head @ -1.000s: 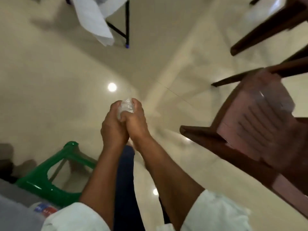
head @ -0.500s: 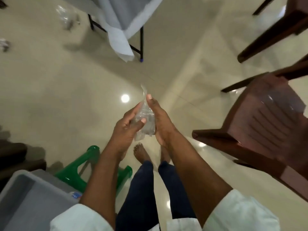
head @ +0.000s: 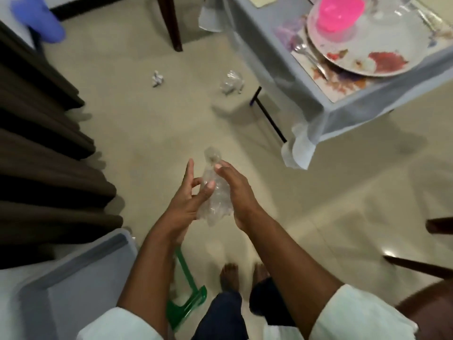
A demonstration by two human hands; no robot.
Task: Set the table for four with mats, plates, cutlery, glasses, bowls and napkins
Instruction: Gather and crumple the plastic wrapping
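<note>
My left hand (head: 182, 204): my thumb and one finger pinch the side of a clear plastic bag (head: 214, 192); my other fingers stick up straight.
My right hand (head: 236, 192): my fingers curl on the other side of the bag and pinch it near its twisted top.
The bag: it is crumpled and see-through, up in the air between my two hands, over the floor (head: 147, 123).
The bench (head: 343, 111): it is up on the right, well away from my hands, with a pale blue cloth on it.
On the bench: a white plate (head: 367, 55) with red marks sits on a mat (head: 340, 88). A pink bowl (head: 339, 11) sits on the plate. A spoon (head: 307, 56) lies just beside the plate.
On the floor: a paper ball (head: 157, 78) and a crumpled plastic wrap (head: 231, 83) lie near the bench leg.
By my left arm: a grey box (head: 81, 273) and a green stool (head: 187, 298).
Down low: my two bare feet (head: 229, 276).
</note>
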